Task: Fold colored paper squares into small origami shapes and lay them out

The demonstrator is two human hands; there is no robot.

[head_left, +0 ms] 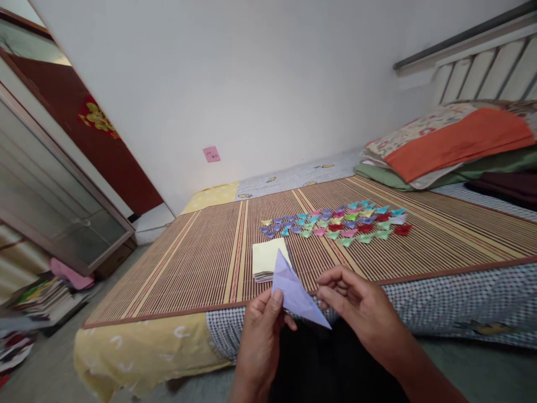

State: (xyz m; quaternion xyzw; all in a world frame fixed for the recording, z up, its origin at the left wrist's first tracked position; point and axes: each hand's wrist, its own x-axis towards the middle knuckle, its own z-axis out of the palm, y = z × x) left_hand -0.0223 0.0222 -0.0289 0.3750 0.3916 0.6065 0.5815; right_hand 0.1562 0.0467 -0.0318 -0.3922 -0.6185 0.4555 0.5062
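Lilac paper (296, 294), folded into a long triangular form with pointed ends, was held in front of the near edge of the slatted mat (201, 268), one tip toward eleven o'clock and the other toward four o'clock. The left hand (262, 327) secured it at nine o'clock; its grip pinched the sheet, thumb on top. The right hand (363, 308) stood at three o'clock, its grip loosely curled, thumb and index finger slightly apart, with no paper seen between them. Whether a lower fingertip touched the edge could not be told.

Good handling, as judged, required light thumb pressure near the fold, so that the thin sheet did not crumple. Edges were best matched tip to tip before creasing, and each crease run firmly from the middle outward. With no hard backing visible beneath, pinching was likely more reliable than pressing down.

At eleven o'clock of the sheet, a squared paper stack (264, 258), pale yellow on top with layered edges, lay flat on the mat. At one o'clock, small multicoloured folded pieces (335, 227), sharply pointed, sat in rows. Checked cloth (444, 299), soft and draped, hung at three o'clock.
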